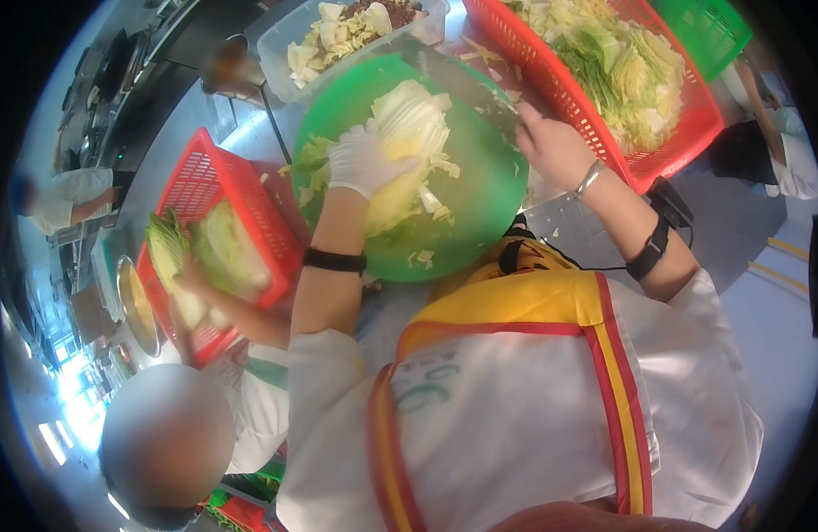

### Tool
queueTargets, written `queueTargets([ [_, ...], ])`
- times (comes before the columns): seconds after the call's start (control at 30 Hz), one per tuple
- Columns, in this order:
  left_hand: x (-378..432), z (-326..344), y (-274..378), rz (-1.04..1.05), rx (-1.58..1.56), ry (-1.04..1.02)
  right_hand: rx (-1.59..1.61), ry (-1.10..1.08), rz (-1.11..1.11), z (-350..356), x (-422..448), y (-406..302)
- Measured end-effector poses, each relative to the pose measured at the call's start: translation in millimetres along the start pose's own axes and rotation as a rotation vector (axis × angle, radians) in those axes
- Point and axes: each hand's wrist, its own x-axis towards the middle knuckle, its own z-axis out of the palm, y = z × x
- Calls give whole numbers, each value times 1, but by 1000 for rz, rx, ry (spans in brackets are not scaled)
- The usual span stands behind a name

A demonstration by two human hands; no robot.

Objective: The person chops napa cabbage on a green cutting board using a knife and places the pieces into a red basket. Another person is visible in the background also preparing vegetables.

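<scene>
My left hand (361, 159), in a white glove, grips a cut napa cabbage (412, 120) and presses it against a round green cutting board (489, 213). Loose leaf pieces (439, 206) lie around the cabbage. My bare right hand (558, 149) holds a broad-bladed kitchen knife (455, 76) by its handle. The blade reaches over the board's far edge, apart from the cabbage, with small bits stuck to it. Part of the cabbage is hidden beneath my left hand.
At right stands a red basket (705, 126) of cut cabbage; a clear plastic tub (269, 56) of trimmings is at the back. To the left, a co-worker's hands (196, 279) reach into another red basket (263, 219) with whole napa cabbages. A metal bowl (124, 279) sits beyond it.
</scene>
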Motion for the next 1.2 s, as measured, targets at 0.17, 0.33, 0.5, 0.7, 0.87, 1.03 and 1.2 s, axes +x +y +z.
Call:
queueTargets([
  [0.17, -1, 3, 6, -42, 43, -31, -63, -130, -121, 10, 8, -44],
  [0.33, -3, 9, 7, -30, 9, -32, -18, -296, -57, 41, 39, -56],
  [0.5, 3, 6, -2, -20, -116, -47, -33, -322, 14, 64, 89, -69],
  [0.7, -41, -4, -49, 170, -215, 101, -80, -186, -103, 21, 60, -61],
  [0.87, -54, 37, -36, 73, -244, 226, -110, -352, -109, -13, 14, -98],
  [1.03, -50, 46, -30, 81, -255, 213, -150, -419, -10, 58, 40, -92],
  [1.2, -57, 29, -41, 187, -80, 349, -121, -398, 11, 73, 62, -95],
])
